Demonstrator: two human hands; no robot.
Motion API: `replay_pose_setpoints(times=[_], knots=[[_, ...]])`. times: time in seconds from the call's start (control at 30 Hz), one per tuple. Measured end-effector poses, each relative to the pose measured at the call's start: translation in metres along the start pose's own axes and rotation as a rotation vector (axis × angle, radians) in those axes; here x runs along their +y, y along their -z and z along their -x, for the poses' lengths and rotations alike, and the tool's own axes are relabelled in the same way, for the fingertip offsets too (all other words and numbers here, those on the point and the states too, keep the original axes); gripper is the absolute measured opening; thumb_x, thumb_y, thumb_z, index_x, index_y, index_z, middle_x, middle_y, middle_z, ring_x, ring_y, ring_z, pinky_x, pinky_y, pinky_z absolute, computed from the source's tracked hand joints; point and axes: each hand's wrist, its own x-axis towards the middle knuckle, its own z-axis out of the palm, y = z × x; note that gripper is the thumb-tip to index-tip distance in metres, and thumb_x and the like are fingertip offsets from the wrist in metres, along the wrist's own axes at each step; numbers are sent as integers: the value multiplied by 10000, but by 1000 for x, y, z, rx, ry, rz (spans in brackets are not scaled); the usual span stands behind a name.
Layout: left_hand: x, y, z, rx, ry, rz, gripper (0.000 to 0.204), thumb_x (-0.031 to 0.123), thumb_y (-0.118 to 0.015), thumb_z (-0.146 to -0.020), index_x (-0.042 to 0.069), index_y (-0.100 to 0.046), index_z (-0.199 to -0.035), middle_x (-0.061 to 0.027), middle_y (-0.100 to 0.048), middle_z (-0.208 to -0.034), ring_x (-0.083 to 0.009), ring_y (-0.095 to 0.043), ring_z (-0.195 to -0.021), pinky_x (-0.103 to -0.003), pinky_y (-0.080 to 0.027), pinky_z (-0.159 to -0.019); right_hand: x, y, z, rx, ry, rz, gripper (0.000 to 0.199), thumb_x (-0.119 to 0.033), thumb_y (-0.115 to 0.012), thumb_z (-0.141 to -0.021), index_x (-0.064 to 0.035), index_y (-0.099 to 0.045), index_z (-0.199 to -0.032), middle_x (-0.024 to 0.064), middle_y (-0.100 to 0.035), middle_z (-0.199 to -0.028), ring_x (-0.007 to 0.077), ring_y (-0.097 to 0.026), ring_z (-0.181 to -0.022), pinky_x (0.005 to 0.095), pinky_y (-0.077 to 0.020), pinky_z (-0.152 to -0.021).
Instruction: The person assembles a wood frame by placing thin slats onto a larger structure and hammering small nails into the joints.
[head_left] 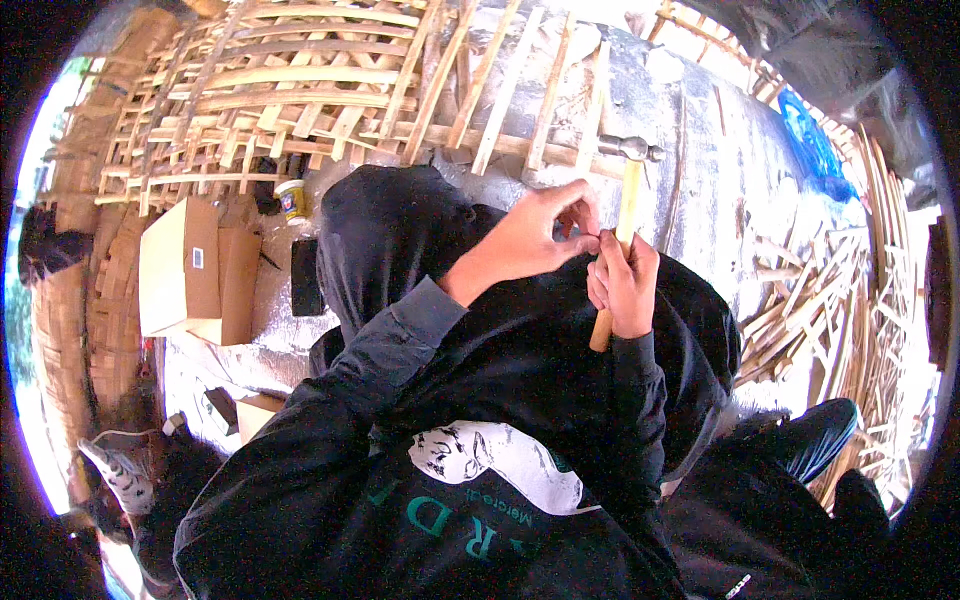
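Note:
A hammer with a metal head and a pale wooden handle stands nearly upright in my right hand. The fingers wrap round the handle, and its lower end shows below them. Beside it, my left hand is closed in a pinch, its thumb and fingertips meeting the right hand's fingertips. Whatever is between those fingertips is too small to make out. Both hands are above black cloth. Just left of them is a dark hooded shape; I cannot tell whether someone is in it.
Crossed wooden slats form a lattice at the far left and middle. Loose strips are piled at right, below a blue plastic sheet. An open cardboard box and a small tub stand at left on a silvery sheet.

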Motion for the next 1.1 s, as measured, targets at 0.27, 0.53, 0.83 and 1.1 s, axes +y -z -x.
replay_pose_setpoints(times=[0.27, 0.53, 0.83, 1.1], knots=[[-29, -16, 6, -93, -109, -263, 142, 98, -574, -969, -35, -619, -987, -232, -637, -938, -460, -605, -905, -478, -487, -802, 18, 8, -10, 45, 98, 109, 173, -98, -545, -1037, -20, -537, -883, -24, -417, -519, 50, -376, -358, 249, -284, -330], [-45, -37, 3, 21, -46, -194, 187, 118, -506, -1008, -56, -574, -1000, -292, -610, -943, -522, -566, -955, -516, -464, -835, 14, 6, -10, 63, -21, -40, 231, -132, -545, -1045, -55, -493, -833, -53, -345, -520, 44, -301, -359, 250, -271, -334], [-53, -40, 2, 143, -115, -177, 180, 125, -495, -1008, -43, -550, -976, -286, -596, -891, -500, -576, -842, -494, -465, -754, 15, 12, -16, -9, -197, -152, 242, -207, -519, -1061, -87, -519, -851, -54, -334, -503, 59, -287, -338, 248, -239, -317], [-55, -38, -1, 59, 98, -50, 325, 185, -542, -1001, -97, -576, -843, -309, -579, -760, -461, -592, -689, -477, -453, -632, 11, 16, -14, -37, -217, -60, 240, -237, -520, -1068, -103, -519, -869, -55, -352, -527, 56, -284, -351, 239, -228, -325]])
